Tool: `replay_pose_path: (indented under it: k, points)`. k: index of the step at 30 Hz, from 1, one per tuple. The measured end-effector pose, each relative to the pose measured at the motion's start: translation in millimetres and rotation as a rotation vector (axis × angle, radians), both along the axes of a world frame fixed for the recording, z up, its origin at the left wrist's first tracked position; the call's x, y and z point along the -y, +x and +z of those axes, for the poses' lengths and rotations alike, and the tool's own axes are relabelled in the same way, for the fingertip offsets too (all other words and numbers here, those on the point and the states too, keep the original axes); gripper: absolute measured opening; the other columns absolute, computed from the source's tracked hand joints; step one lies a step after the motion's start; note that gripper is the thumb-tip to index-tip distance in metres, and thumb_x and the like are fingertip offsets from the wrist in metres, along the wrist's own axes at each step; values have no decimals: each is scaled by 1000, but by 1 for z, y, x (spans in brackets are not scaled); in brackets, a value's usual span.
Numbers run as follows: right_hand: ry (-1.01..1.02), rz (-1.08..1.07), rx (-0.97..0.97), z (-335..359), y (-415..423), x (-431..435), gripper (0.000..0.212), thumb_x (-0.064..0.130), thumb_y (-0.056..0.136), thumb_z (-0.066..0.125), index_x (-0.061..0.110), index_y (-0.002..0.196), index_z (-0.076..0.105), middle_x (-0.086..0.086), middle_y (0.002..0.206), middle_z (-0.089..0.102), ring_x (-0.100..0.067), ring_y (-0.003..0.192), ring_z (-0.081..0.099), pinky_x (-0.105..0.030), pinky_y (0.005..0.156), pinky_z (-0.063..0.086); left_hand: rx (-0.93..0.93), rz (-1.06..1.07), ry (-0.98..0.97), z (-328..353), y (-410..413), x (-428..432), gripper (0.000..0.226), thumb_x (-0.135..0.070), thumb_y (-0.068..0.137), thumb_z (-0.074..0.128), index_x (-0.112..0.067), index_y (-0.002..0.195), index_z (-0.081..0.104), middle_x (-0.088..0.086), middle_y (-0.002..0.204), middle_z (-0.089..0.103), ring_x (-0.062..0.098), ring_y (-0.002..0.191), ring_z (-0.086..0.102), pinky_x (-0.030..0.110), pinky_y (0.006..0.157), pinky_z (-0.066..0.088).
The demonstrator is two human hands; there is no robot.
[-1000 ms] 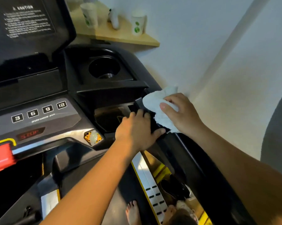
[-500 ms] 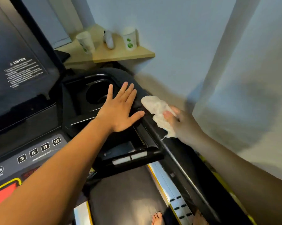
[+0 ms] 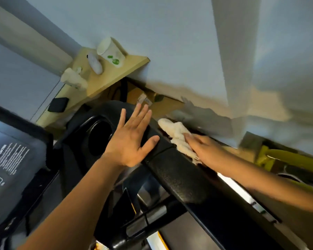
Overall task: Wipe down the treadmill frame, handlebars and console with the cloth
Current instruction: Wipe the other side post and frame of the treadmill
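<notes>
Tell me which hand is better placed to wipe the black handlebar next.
Right. The right hand holds the white cloth against the outer side of the black handlebar; the left hand lies flat and open on the console housing, with no cloth.

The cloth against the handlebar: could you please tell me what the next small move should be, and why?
Probably slide the cloth down the handlebar toward you: the right hand holds it at the bar's upper end, while the left hand spreads open over the console.

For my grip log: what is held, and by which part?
Right hand holds the cloth by its near end; the open left hand holds nothing.
</notes>
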State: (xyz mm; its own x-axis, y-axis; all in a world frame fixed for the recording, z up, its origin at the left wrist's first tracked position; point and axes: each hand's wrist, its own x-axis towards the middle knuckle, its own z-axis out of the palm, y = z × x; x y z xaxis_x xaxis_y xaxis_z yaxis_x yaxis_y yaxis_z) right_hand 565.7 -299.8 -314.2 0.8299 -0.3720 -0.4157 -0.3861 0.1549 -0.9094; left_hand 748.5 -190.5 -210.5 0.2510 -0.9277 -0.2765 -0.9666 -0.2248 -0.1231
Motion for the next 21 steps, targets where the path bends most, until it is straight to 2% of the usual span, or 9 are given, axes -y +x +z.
replay_pose_path:
  k: [3,6,7,9,11,13,16,19,21]
  points:
    - [64,18,-60,-17,-35,-3,31,53,96,36,38,105,61,11,87,64,0,78,57,-21,66,43,-103,-10,-128,-3,0,-8,75,-55,98,29,-6,154,26,7,163,19,16,153,4,40,124,-1]
    - [92,-75,-101,-34,-32,-4,25,54,93,41,44,80,60,-11,95,70,-21,83,64,-37,79,50,-158,19,-151,-5,0,-6,70,-53,97,36,-7,150,36,8,159,28,15,152,12,41,125,5]
    - [98,-45,-124,-33,-23,0,24,55,94,38,47,82,57,-8,99,68,-18,84,63,-37,83,48,-163,33,-141,-4,2,-6,71,-53,97,37,-7,150,37,7,160,28,15,152,11,41,125,5]
    - [70,82,-105,-26,4,13,27,57,98,27,51,108,51,5,105,59,-8,86,55,-31,84,40,-151,43,-95,-4,4,-2,74,-56,95,35,-11,153,31,3,163,21,13,153,4,41,125,2]
    - [55,75,-4,-19,39,17,43,54,101,26,37,133,50,8,118,56,-10,101,54,-29,89,37,-124,39,-46,-3,5,-1,76,-59,94,30,-16,156,22,-2,164,13,11,153,-2,40,124,-2]
    - [85,24,111,-5,62,18,47,54,98,33,30,134,53,3,128,59,-14,112,55,-34,99,40,-119,39,-35,-3,6,-1,77,-60,94,29,-16,157,18,-2,165,10,10,152,-3,39,124,-3]
    - [107,51,180,-26,56,11,45,56,95,40,33,130,56,9,119,64,-10,109,57,-34,100,40,-121,43,-31,-3,6,-2,78,-59,94,30,-15,158,16,-1,165,10,11,153,-2,40,124,-2]
    - [173,-2,31,-81,32,2,44,79,78,45,61,117,55,24,107,67,-11,110,58,-39,103,40,-124,40,-38,-4,7,-2,77,-59,95,29,-15,157,17,-2,165,12,12,153,-1,41,124,-1]
    - [97,42,8,-98,30,-2,39,69,91,38,57,125,51,17,122,62,-14,118,55,-42,110,36,-127,34,-40,-3,7,-1,76,-59,95,29,-15,157,19,-2,165,13,13,153,1,43,124,1]
